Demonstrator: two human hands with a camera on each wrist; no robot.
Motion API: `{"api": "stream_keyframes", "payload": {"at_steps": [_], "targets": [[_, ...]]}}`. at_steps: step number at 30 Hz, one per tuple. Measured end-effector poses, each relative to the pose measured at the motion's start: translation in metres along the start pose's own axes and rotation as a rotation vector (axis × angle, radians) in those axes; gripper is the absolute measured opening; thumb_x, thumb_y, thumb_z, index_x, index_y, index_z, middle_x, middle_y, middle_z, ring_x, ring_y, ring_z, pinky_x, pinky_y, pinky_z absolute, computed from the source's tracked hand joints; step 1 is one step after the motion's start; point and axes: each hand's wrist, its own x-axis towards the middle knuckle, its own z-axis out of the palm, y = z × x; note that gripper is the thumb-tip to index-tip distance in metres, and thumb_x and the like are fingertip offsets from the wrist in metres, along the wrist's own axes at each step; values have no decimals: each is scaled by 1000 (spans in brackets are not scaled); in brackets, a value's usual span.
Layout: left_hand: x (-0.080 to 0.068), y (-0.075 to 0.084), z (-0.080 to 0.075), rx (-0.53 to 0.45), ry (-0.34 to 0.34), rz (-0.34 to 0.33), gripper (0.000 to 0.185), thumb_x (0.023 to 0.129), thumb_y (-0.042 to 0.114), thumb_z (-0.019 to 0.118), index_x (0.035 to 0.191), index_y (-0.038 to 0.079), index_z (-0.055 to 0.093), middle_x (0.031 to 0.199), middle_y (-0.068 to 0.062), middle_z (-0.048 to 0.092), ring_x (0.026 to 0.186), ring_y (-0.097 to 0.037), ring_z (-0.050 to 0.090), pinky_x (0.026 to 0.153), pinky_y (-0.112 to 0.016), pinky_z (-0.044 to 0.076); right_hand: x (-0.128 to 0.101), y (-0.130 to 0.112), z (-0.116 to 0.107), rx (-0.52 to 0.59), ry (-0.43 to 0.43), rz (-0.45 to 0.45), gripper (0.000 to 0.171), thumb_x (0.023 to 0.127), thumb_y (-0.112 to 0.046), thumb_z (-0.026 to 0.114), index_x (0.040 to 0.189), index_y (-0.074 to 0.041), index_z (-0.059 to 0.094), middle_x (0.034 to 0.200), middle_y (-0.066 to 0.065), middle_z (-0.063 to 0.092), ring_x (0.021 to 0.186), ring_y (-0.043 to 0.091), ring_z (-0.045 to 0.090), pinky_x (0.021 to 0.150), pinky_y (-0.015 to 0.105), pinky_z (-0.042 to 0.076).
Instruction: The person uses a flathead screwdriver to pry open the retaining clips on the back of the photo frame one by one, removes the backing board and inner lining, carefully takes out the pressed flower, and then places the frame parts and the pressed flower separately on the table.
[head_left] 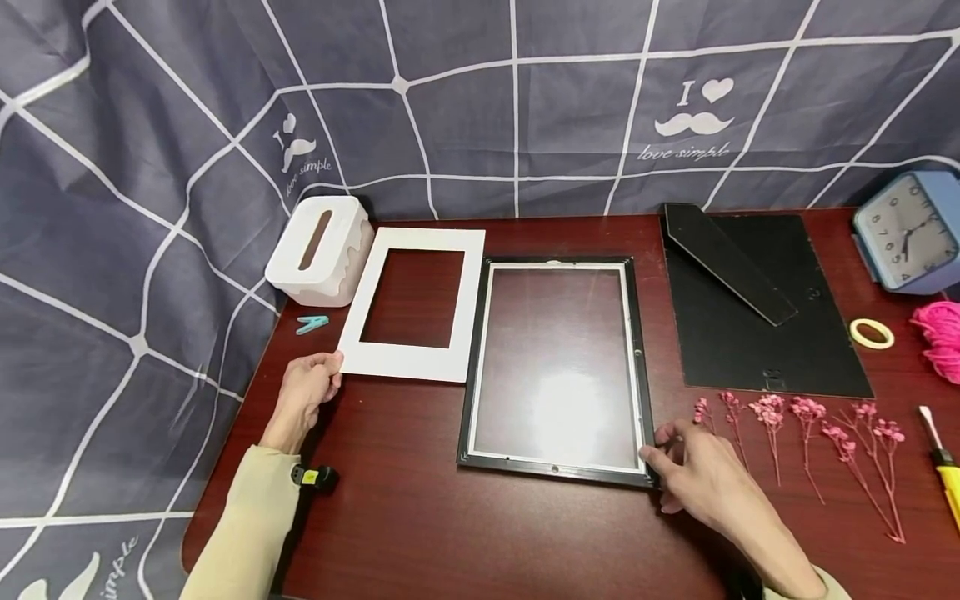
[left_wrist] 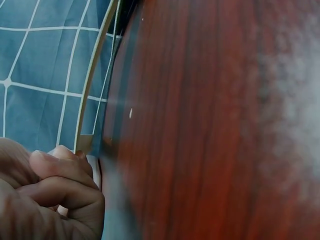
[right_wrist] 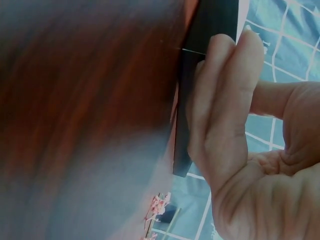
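Note:
In the head view, a white mat board [head_left: 405,360] with a rectangular window leans over the table at centre left. My left hand [head_left: 309,390] pinches its near left corner between thumb and fingers; the left wrist view shows the thin edge of the mat board [left_wrist: 86,95] rising from the fingertips. Right of it is a black picture frame [head_left: 555,472] with a white inner border and a clear, shiny pane [head_left: 547,367]. My right hand [head_left: 701,471] grips the frame's near right corner, thumb on top. The right wrist view shows fingers along the black frame edge [right_wrist: 184,115].
A black backing board [head_left: 735,333] with its stand lies back right. Pink dried flowers [head_left: 810,408] lie beside my right hand, with a tape roll [head_left: 872,334], clock [head_left: 911,233], yarn [head_left: 941,333] and screwdriver [head_left: 947,475] farther right. A tissue box [head_left: 318,250] and blue clip [head_left: 312,324] are left.

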Motion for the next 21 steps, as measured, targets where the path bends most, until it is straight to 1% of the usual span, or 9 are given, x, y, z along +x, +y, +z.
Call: {"api": "stream_keyframes", "payload": {"at_steps": [2, 8, 15, 21], "targets": [[1, -1, -1, 20, 0, 0, 26, 114, 30, 58, 105, 7, 66, 61, 13, 55, 53, -1, 49, 52, -17, 42, -1, 0, 0, 2, -1, -5, 31, 106, -24, 70, 119, 3, 60, 75, 3, 70, 51, 9, 71, 53, 28, 55], [3, -3, -3, 106, -20, 12, 29, 113, 29, 58, 103, 4, 67, 59, 12, 55, 52, -2, 49, 50, -19, 41, -1, 0, 0, 1, 1, -8, 31, 106, -23, 71, 118, 3, 60, 76, 3, 71, 50, 9, 71, 53, 28, 55], [4, -3, -4, 122, -32, 26, 31, 113, 28, 59, 108, -1, 67, 60, 12, 56, 53, -2, 50, 50, -18, 41, 0, 0, 0, -3, 2, -3, 31, 106, -24, 70, 119, 2, 60, 74, 3, 69, 50, 9, 71, 52, 28, 54], [5, -2, -5, 148, -30, 23, 33, 113, 30, 59, 110, -2, 67, 60, 12, 58, 53, -2, 53, 52, -19, 43, 0, -1, -1, -4, 4, -5, 31, 106, -24, 70, 119, 2, 61, 74, 3, 70, 51, 9, 71, 53, 28, 54]]}}
